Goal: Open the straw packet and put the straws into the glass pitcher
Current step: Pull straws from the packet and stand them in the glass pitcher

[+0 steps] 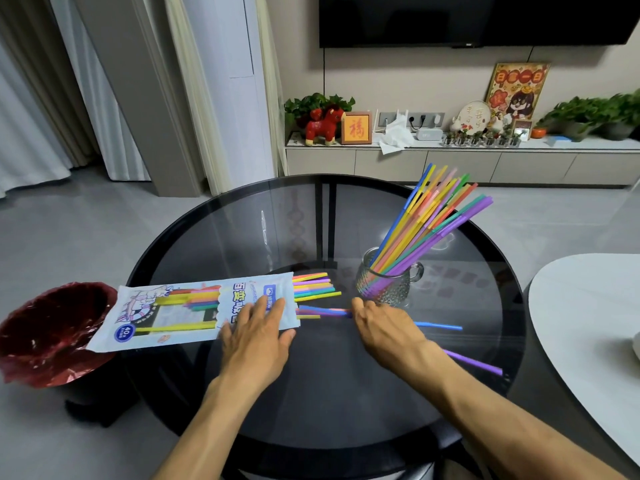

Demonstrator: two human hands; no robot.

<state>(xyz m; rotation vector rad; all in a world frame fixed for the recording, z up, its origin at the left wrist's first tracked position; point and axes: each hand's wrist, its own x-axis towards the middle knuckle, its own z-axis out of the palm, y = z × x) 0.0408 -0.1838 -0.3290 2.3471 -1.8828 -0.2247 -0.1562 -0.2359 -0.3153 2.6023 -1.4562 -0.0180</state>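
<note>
Palm of your left hand point(258, 332) flat, fingers spread, pressing straw packet point(194, 311) near open end. Your right hand point(382, 327) pinches loose straws point(320, 310) between packet and glass pitcher point(388, 280). Pitcher just beyond right fingertips, already holding straw bundle point(429, 220).

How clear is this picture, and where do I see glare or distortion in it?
Head view: mostly sharp; the straws in the glass pitcher and the print on the straw packet read clearly. The glass table shows a small bright reflection and mirrors the pitcher faintly. The wide lens bends the door frame and curtains at the left edge. The plants at the far right look slightly blurred.
</note>
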